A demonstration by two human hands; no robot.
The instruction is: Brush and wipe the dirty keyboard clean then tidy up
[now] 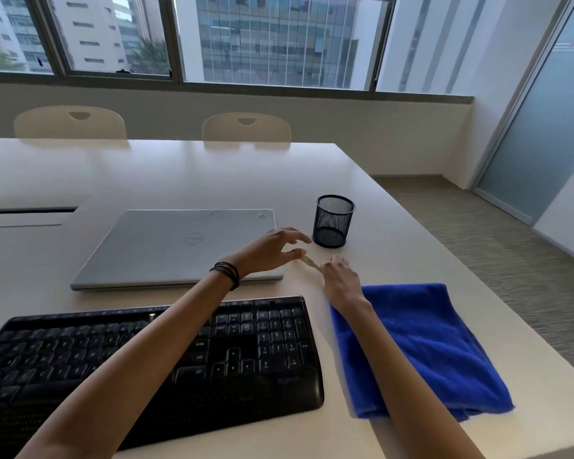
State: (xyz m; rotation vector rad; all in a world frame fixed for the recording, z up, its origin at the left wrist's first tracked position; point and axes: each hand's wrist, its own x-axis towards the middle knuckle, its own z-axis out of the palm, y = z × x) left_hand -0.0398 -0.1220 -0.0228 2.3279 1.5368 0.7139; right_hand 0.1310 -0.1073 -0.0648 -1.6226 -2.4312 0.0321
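Closed laptop (179,246), mesh pen cup (334,221), blue cloth (421,346) ring black keyboard (153,362); left hand (272,251) spread empty, right hand (340,279) pinching blurred thin object (312,262).

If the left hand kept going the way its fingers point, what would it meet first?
Probably the mesh cup. The left hand is open, fingers aimed right and slightly away, tips just short of the cup's base. Depth is unclear; it might pass just in front.
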